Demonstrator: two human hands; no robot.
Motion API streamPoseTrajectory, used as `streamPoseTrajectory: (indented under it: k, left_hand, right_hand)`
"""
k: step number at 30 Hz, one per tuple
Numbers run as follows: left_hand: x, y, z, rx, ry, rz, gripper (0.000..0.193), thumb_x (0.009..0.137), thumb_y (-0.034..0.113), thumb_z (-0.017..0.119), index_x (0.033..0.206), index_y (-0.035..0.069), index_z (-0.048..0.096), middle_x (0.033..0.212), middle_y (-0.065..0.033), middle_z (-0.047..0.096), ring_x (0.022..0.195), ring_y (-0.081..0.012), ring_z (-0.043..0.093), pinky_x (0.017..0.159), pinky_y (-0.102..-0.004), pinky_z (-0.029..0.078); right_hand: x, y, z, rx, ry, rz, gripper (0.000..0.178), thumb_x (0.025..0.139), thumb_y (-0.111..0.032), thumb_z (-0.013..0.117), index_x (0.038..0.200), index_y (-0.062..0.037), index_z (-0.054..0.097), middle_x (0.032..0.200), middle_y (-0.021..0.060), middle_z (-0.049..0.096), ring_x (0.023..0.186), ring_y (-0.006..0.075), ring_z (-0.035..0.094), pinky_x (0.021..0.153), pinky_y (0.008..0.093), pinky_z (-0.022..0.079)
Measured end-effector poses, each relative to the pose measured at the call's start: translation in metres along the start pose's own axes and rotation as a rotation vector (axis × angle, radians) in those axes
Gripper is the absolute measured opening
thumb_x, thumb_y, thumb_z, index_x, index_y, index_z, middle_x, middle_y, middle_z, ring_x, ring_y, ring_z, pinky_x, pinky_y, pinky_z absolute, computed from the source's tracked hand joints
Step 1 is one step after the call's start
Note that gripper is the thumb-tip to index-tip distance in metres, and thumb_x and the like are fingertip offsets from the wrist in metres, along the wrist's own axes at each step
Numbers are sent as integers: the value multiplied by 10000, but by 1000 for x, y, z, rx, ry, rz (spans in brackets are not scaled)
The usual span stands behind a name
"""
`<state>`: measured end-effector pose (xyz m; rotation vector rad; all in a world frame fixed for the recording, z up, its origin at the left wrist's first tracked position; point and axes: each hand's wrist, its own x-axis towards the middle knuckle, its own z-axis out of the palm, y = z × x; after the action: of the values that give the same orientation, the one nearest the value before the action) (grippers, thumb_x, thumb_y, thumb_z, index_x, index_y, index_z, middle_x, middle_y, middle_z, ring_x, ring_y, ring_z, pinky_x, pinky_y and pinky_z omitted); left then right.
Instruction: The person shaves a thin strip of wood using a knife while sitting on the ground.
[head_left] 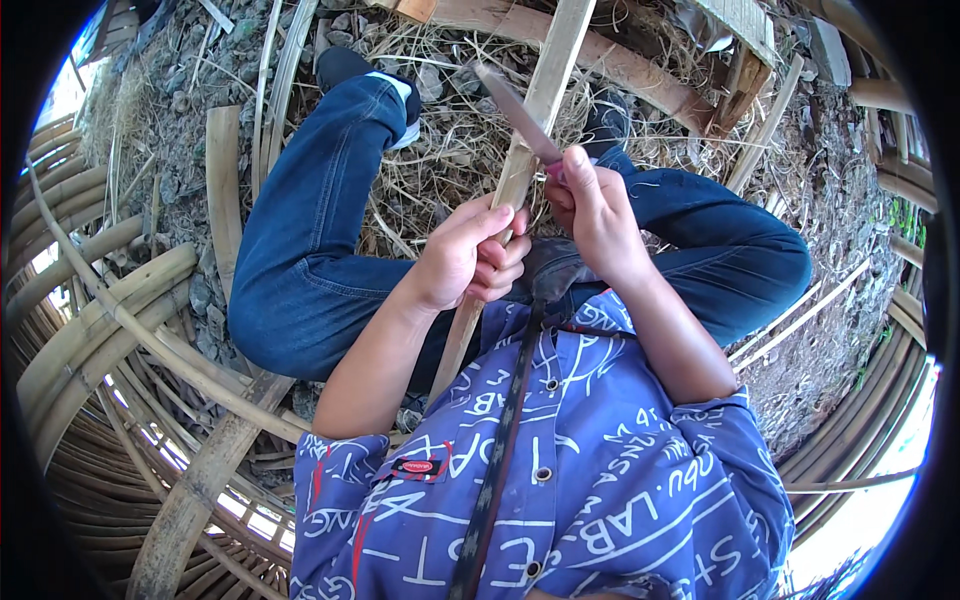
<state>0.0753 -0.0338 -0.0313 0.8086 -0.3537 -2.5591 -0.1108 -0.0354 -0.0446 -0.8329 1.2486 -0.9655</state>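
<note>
My left hand (468, 250) is closed around a long pale bamboo strip (553, 75), which slants from my lap up past the top edge of the view. In my right hand (597, 215) is a knife (517, 114), gripped by its pinkish-red handle. Its blade points up and to the left, crossing over the strip just above my left hand. Whether the blade's edge touches the strip, I cannot tell. The handle is mostly hidden inside my right fist.
Thin shavings (450, 150) litter the stony ground between my bent legs. Curved bamboo slats (110, 310) form a woven wall at left, with more slats (880, 400) at right. A bamboo piece (224, 180) lies by my left leg; wood blocks (742, 85) stand at upper right.
</note>
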Motion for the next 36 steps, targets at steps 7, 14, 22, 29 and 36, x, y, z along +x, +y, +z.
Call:
streamPoseTrajectory:
  k: [7,14,22,29,36]
  left_hand:
    - [1,-4,-6,-17,-26,-5,245,958,338,422,903,100,410,570,66,244,418,-22,209,334,-190,177]
    - [1,-2,-3,-33,-41,-7,220,967,306,396,925,92,433,571,63,252,412,-26,217,341,-195,179]
    - [1,-4,-3,-22,-42,2,215,972,293,382,928,88,433,570,68,250,403,-23,208,340,-192,185]
    - [2,-4,-1,0,-21,28,228,974,317,387,932,97,431,574,68,250,411,-22,214,343,-189,180]
    - [3,-3,1,15,-16,25,261,970,367,406,929,110,429,575,70,250,416,-19,211,345,-184,170]
  right_hand:
    - [1,-21,-1,245,-19,64,500,985,-497,338,657,-120,359,522,-67,261,424,48,175,393,228,125]
    - [-8,-11,-9,-776,28,-448,348,871,-376,616,728,-66,553,563,122,537,491,293,545,456,358,404]
    - [-3,-11,-5,-967,-51,-491,366,817,-416,655,725,-76,555,580,106,574,509,294,584,448,375,429]
    - [-7,-12,4,-976,74,-465,367,808,-408,667,706,-75,550,553,85,544,480,271,567,437,356,424]
    - [-2,-1,7,-879,172,-596,332,776,-356,712,701,-66,569,535,72,508,447,232,537,429,334,413]
